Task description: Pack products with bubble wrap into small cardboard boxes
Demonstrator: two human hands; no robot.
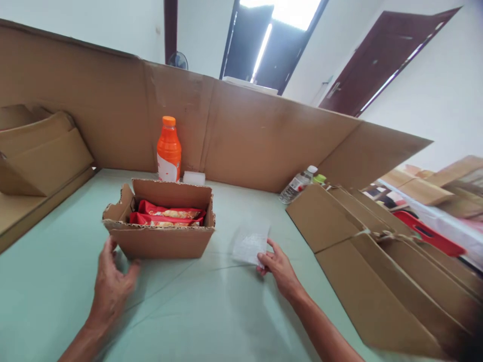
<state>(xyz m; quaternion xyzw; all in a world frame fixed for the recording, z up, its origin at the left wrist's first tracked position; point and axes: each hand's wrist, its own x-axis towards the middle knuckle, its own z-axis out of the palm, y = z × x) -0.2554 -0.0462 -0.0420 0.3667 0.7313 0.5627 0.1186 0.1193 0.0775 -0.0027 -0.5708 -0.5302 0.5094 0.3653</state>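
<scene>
An open cardboard box (162,245) stands on the pale green table, with red snack packets (166,216) lying inside it. My left hand (113,284) is by the box's near left corner, fingers apart and nothing in them; whether it touches the cardboard I cannot tell. To the right of the box, my right hand (277,266) pinches a translucent white sheet that looks like bubble wrap (249,244) by its right edge. The sheet is slightly blurred and sits just above the table.
Behind the box stand an orange drink bottle (169,151) and a small white block (194,178). A clear bottle (298,185) leans at the back right. Folded cardboard boxes (362,261) line the right side, and more cardboard (49,156) is at left. A tall cardboard wall (256,130) closes the back.
</scene>
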